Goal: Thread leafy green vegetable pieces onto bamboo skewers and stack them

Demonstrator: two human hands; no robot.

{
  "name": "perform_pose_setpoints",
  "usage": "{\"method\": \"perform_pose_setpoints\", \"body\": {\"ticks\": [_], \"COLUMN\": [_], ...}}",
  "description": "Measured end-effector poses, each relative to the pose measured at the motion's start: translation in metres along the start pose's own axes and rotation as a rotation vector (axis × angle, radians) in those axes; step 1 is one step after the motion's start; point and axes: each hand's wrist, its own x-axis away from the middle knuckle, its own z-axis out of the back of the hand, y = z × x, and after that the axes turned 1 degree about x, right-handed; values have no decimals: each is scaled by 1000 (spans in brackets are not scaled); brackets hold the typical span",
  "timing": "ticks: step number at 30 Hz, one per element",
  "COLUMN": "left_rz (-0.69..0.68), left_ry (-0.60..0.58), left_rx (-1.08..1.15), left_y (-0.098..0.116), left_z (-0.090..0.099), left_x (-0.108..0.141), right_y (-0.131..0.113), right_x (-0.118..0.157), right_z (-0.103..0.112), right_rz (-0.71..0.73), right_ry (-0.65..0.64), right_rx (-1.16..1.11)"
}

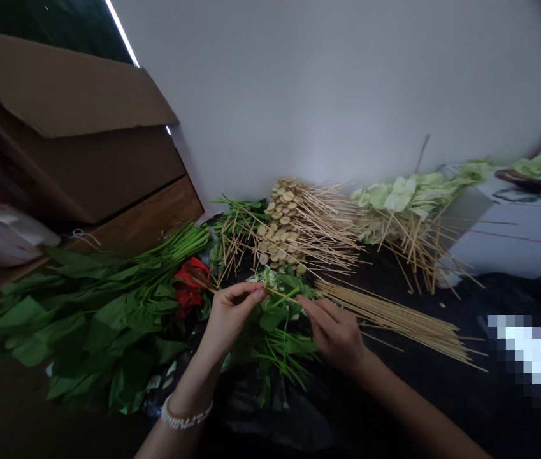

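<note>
My left hand [234,310], with a beaded bracelet [187,417] at the wrist, pinches a green stem [267,278] between thumb and fingertips. My right hand [334,331] is closed on a thin wooden skewer [280,292] that runs toward the left fingertips. Green leaves [274,317] lie below and between both hands. Just right of my right hand a bundle of bare skewers [404,319] is spread out. Behind the hands are skewers threaded with round pale slices [282,233].
Long leafy greens [102,312] lie at the left, beside a red bag [192,284]. Skewered pale green leaves [408,194] are piled at the right back. A cardboard box [88,172] stands at the upper left, and a white wall [337,83] rises behind.
</note>
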Motion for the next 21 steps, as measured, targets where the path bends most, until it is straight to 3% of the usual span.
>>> {"method": "perform_pose_setpoints", "body": {"ticks": [21], "left_rz": [22], "left_ry": [-10], "left_rx": [-20], "left_y": [0], "left_z": [2], "left_x": [0], "right_y": [1], "right_x": [0], "right_z": [0], "right_rz": [-20], "right_ry": [-18], "right_rx": [21]}}
